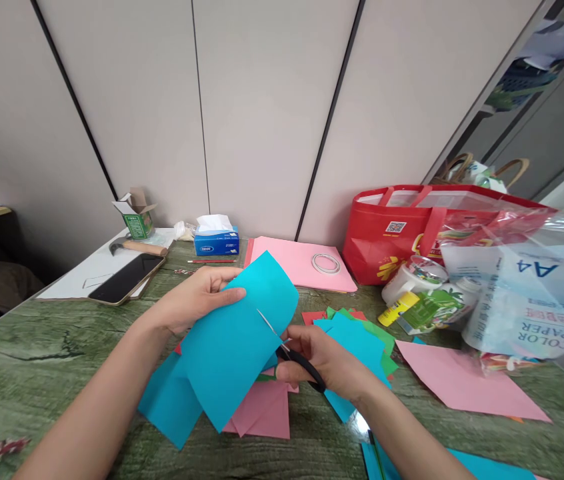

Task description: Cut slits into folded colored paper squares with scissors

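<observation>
While coloured paper (355, 343) lies strewn across the green desk (57, 360), a blue sheet (242, 340) hangs above its middle, black-handled scissors (307, 367) entering from the sheet's right edge. The left grip (212, 297) pinches the sheet's upper left edge; the right grip (319, 360) is curled around the scissor handles. How far apart the blades stand cannot be told. A clean cut likely wants the sheet kept taut, the left grip clear of the line, and long, steady strokes. Blue pieces (172, 403) and pink pieces (262, 413) lie beneath, toward the near edge, and could snag the lower blade. A red bag (365, 250) fills the far right corner, a plastic-wrapped pack (532, 300) before it; a tissue box (217, 242) sits by the far edge, a phone (127, 280) toward the far left corner, a yellow glue stick (399, 308) near the bag.
</observation>
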The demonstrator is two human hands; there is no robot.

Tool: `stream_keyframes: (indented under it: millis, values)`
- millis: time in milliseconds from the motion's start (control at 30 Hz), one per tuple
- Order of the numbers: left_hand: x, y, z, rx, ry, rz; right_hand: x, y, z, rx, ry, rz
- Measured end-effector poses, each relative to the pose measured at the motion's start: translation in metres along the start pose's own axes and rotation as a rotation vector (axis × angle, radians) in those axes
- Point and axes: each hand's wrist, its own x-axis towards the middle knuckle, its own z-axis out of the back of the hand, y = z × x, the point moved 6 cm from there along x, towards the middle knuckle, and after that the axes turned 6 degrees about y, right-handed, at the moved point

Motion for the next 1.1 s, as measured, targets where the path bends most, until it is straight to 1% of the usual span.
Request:
stream_keyframes:
  millis: [233,533,1100]
  values:
    - [-0.0006,0.0004,-0.0004,0.011,0.002,0.006,-0.0007,0.003,-0.0002,0.019,-0.027,-0.015]
    - [-0.0005,0.0004,0.0002,0.01,0.009,0.004,-0.0005,0.0004,-0.0001,-0.022,-0.003,-0.009]
    - [-0.0011,-0.0016,-0.0005,0.014,0.002,-0.006,-0.0022,-0.0014,0.0013,-0.02,-0.02,-0.046]
